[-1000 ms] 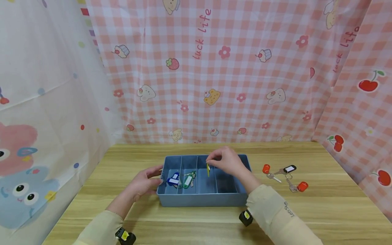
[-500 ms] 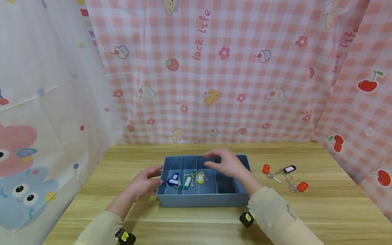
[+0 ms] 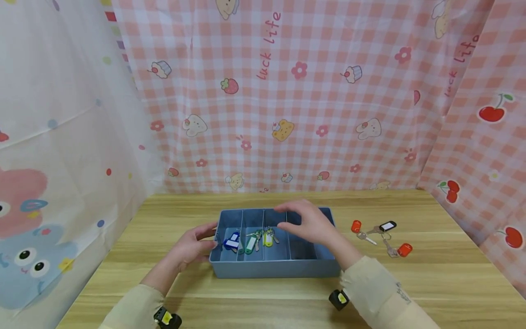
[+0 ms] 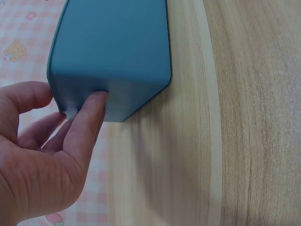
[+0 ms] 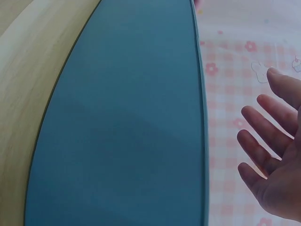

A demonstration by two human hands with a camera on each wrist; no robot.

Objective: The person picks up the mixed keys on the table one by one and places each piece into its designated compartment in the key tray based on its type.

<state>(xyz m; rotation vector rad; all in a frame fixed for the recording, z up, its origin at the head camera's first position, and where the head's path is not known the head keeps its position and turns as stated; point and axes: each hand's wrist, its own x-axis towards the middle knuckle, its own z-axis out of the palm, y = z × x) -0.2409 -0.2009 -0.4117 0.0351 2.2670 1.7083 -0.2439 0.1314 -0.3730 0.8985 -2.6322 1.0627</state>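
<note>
A blue-grey box point(image 3: 275, 269) with several compartments stands on the table. Blue key tags point(image 3: 232, 244) lie in its leftmost compartment, and green-tagged keys point(image 3: 251, 244) lie in the second. Keys on a yellow tag point(image 3: 268, 239) rest in the third compartment. My right hand point(image 3: 310, 223) hovers over the box's right half, fingers spread and holding nothing; the right wrist view shows the same hand point(image 5: 277, 155) above the rim. At the left end, my left hand point(image 4: 56, 155) touches the outer wall with its fingertips, the thumb beside the rim.
Right of the box lie keys on red tags, one red tag point(image 3: 356, 226) farther back and another red tag point(image 3: 404, 250) nearer, plus a black tag point(image 3: 388, 226). Wooden tabletop point(image 3: 164, 219) surrounds the box. Patterned curtains point(image 3: 263, 114) close off the back and sides.
The right hand let go of the yellow-tagged keys, which dropped into the third compartment. It then shifted slightly right with its fingers apart. The left hand stayed at the box's end.
</note>
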